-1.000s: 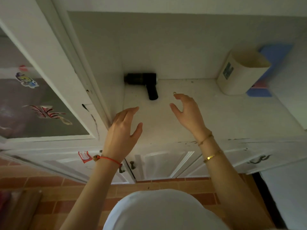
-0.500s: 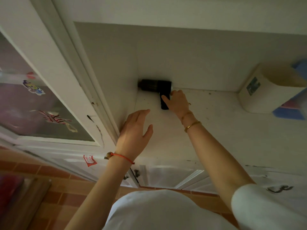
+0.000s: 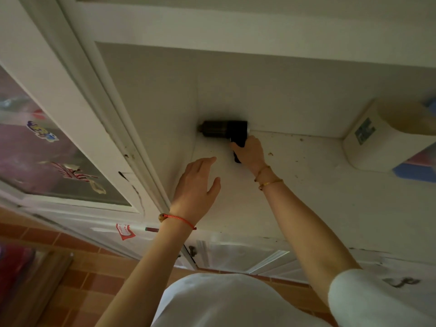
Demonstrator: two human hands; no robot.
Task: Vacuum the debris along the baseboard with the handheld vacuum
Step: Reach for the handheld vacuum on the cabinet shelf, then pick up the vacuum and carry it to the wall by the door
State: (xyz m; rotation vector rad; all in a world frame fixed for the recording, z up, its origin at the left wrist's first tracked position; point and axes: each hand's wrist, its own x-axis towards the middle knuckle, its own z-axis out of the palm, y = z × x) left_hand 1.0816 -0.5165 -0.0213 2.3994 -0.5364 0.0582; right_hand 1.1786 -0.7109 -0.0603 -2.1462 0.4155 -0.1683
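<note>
A black handheld vacuum (image 3: 221,129) lies on the white cabinet counter (image 3: 318,197), in the back left corner against the wall. My right hand (image 3: 250,151) is wrapped around its handle, which points toward me. My left hand (image 3: 195,187) hovers open over the counter, a little nearer and to the left, holding nothing. Small brown crumbs of debris (image 3: 270,153) are scattered on the counter along the back wall, to the right of the vacuum.
A cream tub (image 3: 387,140) stands at the back right of the counter, with a blue object (image 3: 415,172) beside it. A tall cabinet with a stickered glass door (image 3: 47,147) rises on the left. Cabinet doors and a red tiled floor (image 3: 77,279) are below.
My right hand reached forward to the vacuum and closed around its handle. My left hand moved forward slightly and stayed open. The view shifted closer to the corner.
</note>
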